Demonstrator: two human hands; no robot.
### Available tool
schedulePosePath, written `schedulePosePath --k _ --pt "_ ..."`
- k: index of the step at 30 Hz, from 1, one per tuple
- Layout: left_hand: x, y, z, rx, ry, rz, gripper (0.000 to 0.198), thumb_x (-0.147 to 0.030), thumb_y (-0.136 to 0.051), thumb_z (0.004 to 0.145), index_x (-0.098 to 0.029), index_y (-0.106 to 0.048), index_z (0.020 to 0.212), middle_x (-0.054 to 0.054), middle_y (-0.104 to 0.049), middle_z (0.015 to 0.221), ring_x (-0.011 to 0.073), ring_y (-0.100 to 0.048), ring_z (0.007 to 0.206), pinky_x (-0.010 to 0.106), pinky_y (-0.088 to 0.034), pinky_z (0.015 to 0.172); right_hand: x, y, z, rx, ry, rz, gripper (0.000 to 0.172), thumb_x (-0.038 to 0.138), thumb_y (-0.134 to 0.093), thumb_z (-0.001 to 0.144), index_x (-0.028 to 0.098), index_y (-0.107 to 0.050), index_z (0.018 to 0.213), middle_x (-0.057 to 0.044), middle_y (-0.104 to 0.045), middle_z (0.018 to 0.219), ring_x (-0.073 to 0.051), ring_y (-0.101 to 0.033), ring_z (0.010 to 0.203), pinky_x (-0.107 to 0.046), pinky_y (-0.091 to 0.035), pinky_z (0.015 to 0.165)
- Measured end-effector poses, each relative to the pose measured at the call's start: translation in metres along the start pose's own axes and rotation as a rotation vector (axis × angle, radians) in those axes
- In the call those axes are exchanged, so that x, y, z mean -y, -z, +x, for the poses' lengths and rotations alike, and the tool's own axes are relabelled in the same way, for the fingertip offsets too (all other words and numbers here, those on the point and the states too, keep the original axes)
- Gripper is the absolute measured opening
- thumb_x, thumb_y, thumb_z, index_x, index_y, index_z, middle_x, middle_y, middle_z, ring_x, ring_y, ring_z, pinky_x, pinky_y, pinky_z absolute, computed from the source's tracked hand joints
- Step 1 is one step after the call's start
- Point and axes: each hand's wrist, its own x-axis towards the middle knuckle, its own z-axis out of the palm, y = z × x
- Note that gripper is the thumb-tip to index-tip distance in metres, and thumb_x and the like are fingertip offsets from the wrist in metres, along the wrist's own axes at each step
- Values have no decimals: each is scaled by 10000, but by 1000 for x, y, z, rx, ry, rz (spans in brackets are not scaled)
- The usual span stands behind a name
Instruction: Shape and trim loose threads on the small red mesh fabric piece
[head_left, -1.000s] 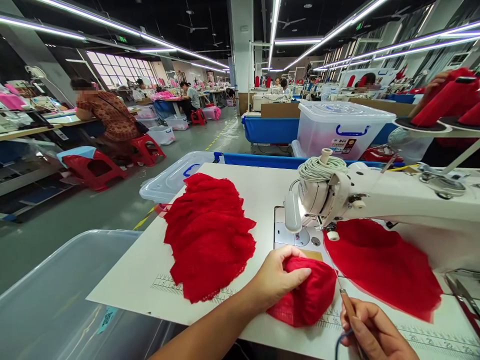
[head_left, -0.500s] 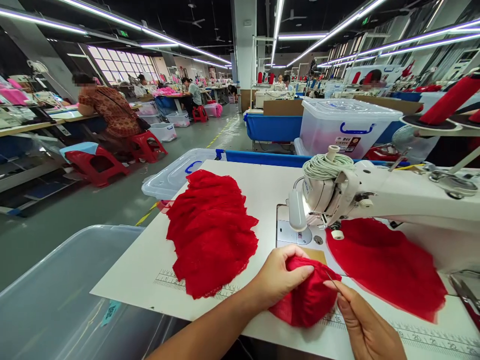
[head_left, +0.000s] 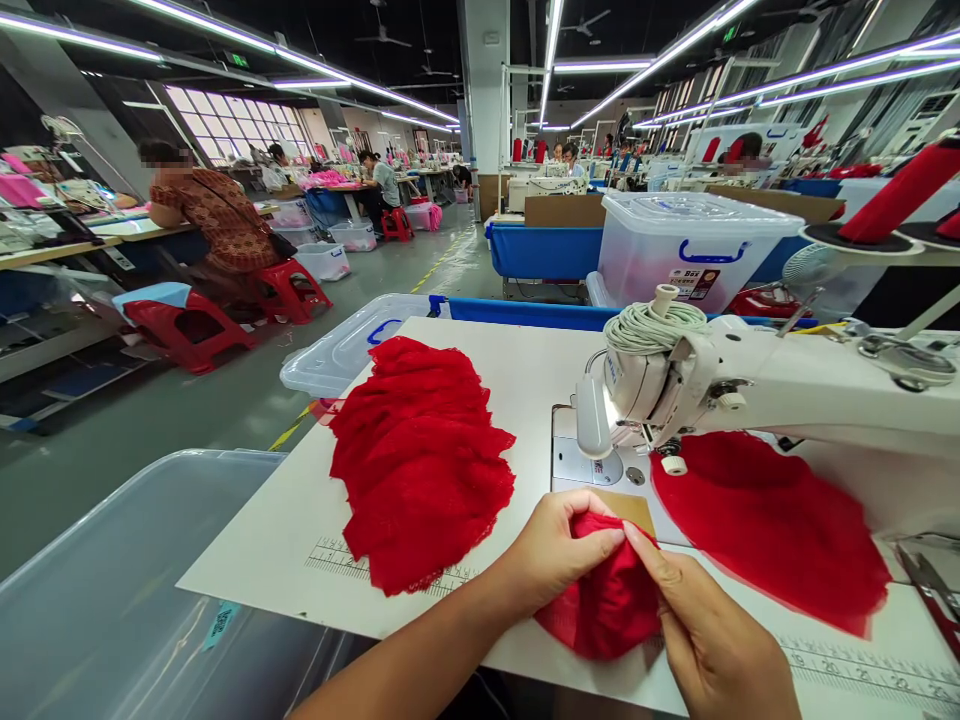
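A bunched piece of red fabric (head_left: pixel 611 610) is held over the front edge of the white sewing table (head_left: pixel 517 350). My left hand (head_left: pixel 566 550) pinches its top edge between thumb and fingers. Close against it, my right hand (head_left: pixel 697 610) grips the same edge, thumb and fingertip pressed together near the left thumb. Just behind both hands is the white sewing machine (head_left: pixel 720 390), its needle area above a metal plate. To the left lies a crumpled stack of red fabric pieces (head_left: pixel 427 460); to the right, under the machine arm, a flatter red fabric piece (head_left: pixel 772 540).
A clear plastic bin (head_left: pixel 150 560) stands at the lower left, beside the table. Behind the table are a lidded storage box (head_left: pixel 690 250) and a blue trough (head_left: pixel 547 255). Red thread cones (head_left: pixel 904 195) rise at right. A person (head_left: pixel 214 215) sits at the left.
My right hand has moved left and up, closing on the fabric edge beside my left thumb. A thin dark thing seen at its fingertips earlier no longer shows. My left hand stays in place.
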Motion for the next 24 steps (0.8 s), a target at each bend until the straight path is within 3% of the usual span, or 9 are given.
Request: schedulePosePath --k 9,14,18,21,24 --pt "1 0 0 -8 -28 40 222 -326 -690 693 -148 -558 705 6 -564 670 123 -482 628 239 -365 572 4 1 2 12 -25 15 488 223 -339 968 363 -427 1427 -15 -696 1109 -184 -696 834 -242 -536 645" --pt "0 1 -1 4 -30 -17 281 -354 -736 679 -138 -559 707 1 -559 667 113 -475 626 232 -356 583 10 -3 4 -69 -82 177 441 222 -401 961 361 -519 1362 -3 -705 1107 -170 -697 880 -216 -522 670" --pt "-4 2 -3 88 60 -250 399 -409 -818 619 -140 -544 728 -4 -581 664 101 -498 614 232 -374 625 23 -1 10 -148 -244 483 346 298 -491 928 358 -648 1231 -1 -712 928 -155 -668 728 -209 -514 634" --pt "-5 4 -4 127 94 -296 427 -417 -844 601 -143 -546 736 -7 -590 644 100 -509 594 226 -350 603 31 1 14 -135 -451 692 293 377 -587 871 322 -720 1125 25 -626 659 -120 -537 502 -203 -478 528" --pt "-3 6 -3 147 106 -291 408 -408 -843 615 -141 -558 735 -32 -566 605 75 -462 547 211 -306 558 34 3 16 -130 -678 828 299 427 -632 843 299 -737 1093 37 -612 628 -92 -465 445 -184 -444 466"
